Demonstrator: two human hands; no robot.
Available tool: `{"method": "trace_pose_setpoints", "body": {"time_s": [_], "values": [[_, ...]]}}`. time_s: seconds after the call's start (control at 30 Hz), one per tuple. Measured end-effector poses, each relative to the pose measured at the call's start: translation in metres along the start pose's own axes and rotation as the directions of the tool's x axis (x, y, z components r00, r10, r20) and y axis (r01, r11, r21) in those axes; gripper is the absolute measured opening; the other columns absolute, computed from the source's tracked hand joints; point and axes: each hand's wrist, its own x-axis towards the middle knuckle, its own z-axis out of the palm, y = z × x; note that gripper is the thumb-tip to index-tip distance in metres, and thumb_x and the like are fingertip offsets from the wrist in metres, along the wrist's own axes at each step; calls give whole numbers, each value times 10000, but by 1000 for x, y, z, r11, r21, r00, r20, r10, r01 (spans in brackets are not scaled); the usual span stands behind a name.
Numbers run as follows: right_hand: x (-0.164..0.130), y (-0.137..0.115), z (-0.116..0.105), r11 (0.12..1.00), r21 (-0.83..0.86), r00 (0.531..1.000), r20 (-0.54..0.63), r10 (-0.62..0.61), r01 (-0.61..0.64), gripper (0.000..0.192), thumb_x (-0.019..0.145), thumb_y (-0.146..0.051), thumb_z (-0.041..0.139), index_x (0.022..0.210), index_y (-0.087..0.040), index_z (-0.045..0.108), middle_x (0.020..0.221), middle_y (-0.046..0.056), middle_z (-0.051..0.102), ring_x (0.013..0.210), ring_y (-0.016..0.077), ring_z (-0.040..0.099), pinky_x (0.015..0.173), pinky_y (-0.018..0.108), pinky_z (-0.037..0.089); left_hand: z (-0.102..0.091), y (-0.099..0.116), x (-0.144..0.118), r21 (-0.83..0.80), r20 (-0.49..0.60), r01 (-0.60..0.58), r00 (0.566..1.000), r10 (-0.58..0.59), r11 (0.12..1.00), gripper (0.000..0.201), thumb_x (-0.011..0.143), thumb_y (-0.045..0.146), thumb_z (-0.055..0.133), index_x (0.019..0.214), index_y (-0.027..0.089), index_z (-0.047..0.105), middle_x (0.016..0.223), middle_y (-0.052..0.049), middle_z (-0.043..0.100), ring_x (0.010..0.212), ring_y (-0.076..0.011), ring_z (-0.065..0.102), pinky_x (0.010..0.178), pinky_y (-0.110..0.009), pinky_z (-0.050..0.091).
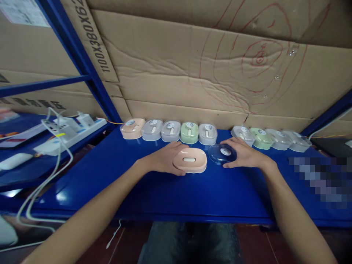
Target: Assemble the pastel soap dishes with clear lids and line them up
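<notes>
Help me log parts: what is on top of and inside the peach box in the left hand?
A white bar is set into the top of the peach box. The inside cannot be seen because that top covers it.

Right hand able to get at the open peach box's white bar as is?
Probably not: the right hand holds the clear lid. Otherwise the way looks free, the white bar uncovered in the peach box.

the peach rounded-oblong box looks smooth, glossy plastic; the clear oval lid, shiny see-through plastic; the flat blue tabletop, smooth and glossy; the brown cardboard sheet, matt, wrinkled.
</notes>
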Motion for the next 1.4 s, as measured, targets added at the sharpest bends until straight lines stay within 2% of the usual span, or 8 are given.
{"method": "trace_pose_setpoints", "body": {"time_s": [0.1,0.2,0.3,0.37,0.57,0.77,1.03,1.4], "values": [[3,-24,1,994,78,987,-145,-63,75,793,775,-661,930,1434,-297,680,1363,128,694,1304,432,639,1154,693,506,6,-5,0,7,-36,-10,999,10,1000,835,745,580,931,1457,274,618,1386,-93,703,1304,-411,611,1168,-578,456],[10,-60,17,965,163,951,-263,-160,207,866,854,-612,896,1591,-324,547,1513,141,613,1422,419,587,1198,670,507,12,-6,0,-12,-81,-24,996,23,1000,877,732,563,939,1485,274,595,1419,-106,683,1348,-431,589,1184,-599,460],[16,-90,44,930,186,936,-223,-273,316,978,853,-603,908,1678,-335,455,1666,164,478,1554,425,483,1262,655,467,16,1,3,-48,-110,-75,991,70,996,912,740,503,943,1534,279,556,1505,-114,639,1435,-428,544,1238,-591,433],[19,-100,59,912,201,928,-188,-321,357,885,902,-584,877,1659,-331,494,1700,165,444,1577,409,466,1273,634,464,16,8,4,-59,-113,-123,987,116,991,883,766,450,927,1547,293,547,1554,-103,614,1465,-407,536,1268,-574,416],[20,-96,72,913,189,923,-209,-322,362,701,965,-576,821,1580,-314,610,1626,177,518,1513,391,534,1203,634,531,22,4,3,-138,-164,-54,986,31,989,1062,717,533,959,1629,309,461,1636,-132,550,1490,-441,546,1254,-634,448],[20,-94,75,904,201,915,-237,-328,376,553,979,-578,805,1456,-314,716,1561,163,568,1468,372,564,1168,621,558,26,-7,3,-139,-122,-23,993,6,990,1108,708,588,969,1641,306,444,1669,-160,515,1528,-456,511,1282,-690,400],[20,-93,78,897,221,910,-258,-326,384,520,972,-548,822,1436,-330,733,1535,149,575,1435,373,575,1165,634,552,32,-13,2,-185,-170,-16,985,-16,983,1192,663,581,984,1680,358,405,1658,-135,538,1511,-463,534,1249,-706,434],[18,-95,79,894,288,923,-281,-262,342,503,1027,-537,756,1468,-300,703,1548,166,570,1461,379,575,1192,632,535,25,-4,2,-226,-157,24,986,-61,974,1214,666,534,999,1679,272,385,1664,-177,534,1522,-469,523,1249,-673,430]]}}
